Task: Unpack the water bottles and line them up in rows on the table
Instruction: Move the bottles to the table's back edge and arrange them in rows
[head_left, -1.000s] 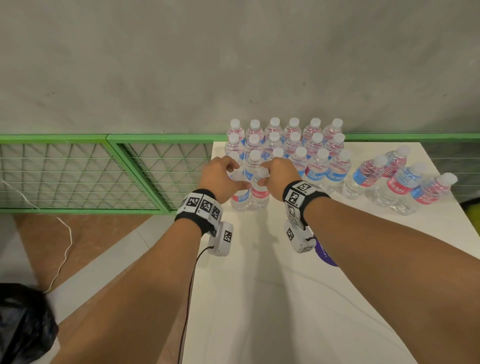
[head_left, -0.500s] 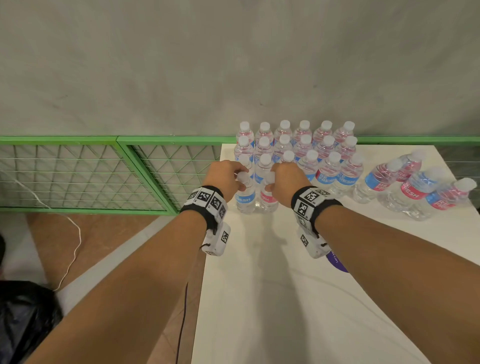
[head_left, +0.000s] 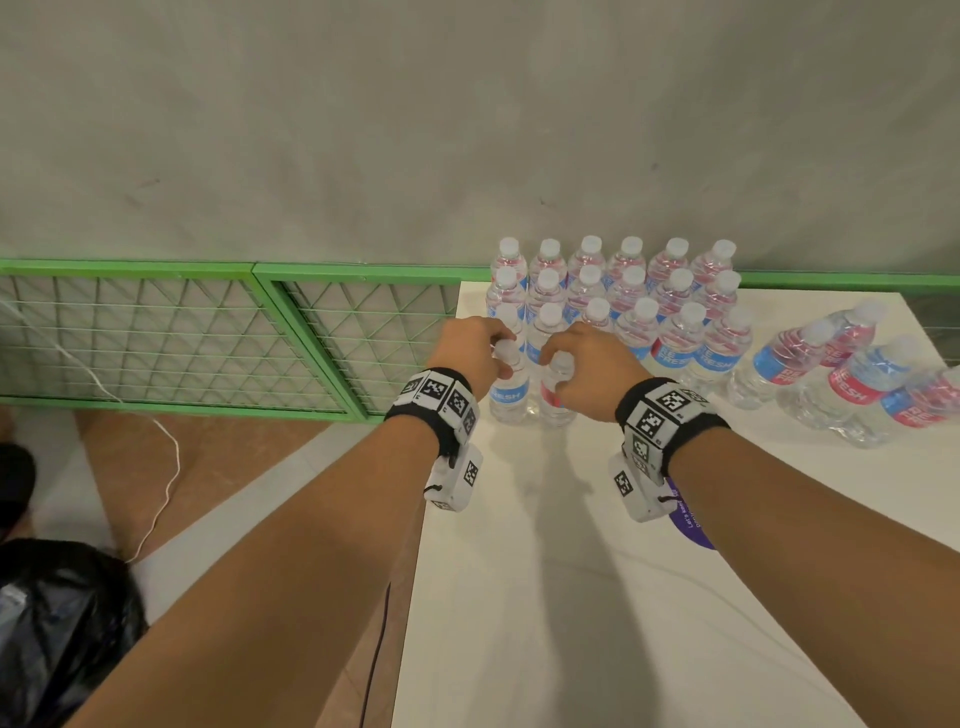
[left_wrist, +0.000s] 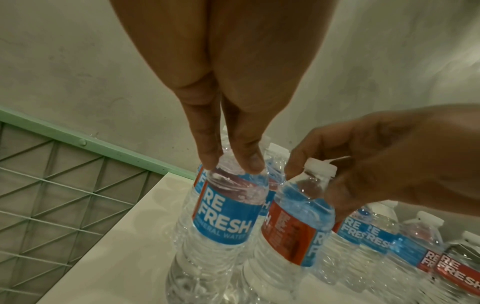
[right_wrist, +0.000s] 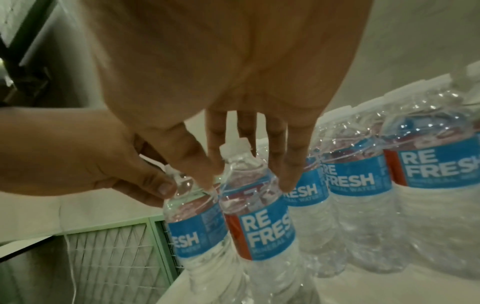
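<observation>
Two clear "Refresh" water bottles stand upright side by side on the white table (head_left: 571, 597), just in front of the rows. My left hand (head_left: 500, 356) pinches the neck of the left bottle (head_left: 509, 397) from above; the left wrist view shows my fingertips (left_wrist: 207, 160) on the shoulder of this bottle (left_wrist: 223, 218). My right hand (head_left: 558, 366) grips the top of the right bottle (head_left: 555, 402), and in the right wrist view its fingers (right_wrist: 213, 164) circle the cap and neck of this bottle (right_wrist: 259, 224). Behind stand three rows of upright bottles (head_left: 623, 291).
Several bottles (head_left: 841, 374) lie on their sides at the table's right. A purple sticker (head_left: 693, 525) shows under my right wrist. Left of the table are a green mesh fence (head_left: 208, 338), a white cord (head_left: 166, 467) and a black bag (head_left: 57, 623) on the floor.
Both hands have stayed on the tops of the same two front bottles. The head view has shifted slightly; the bottles have barely moved.
</observation>
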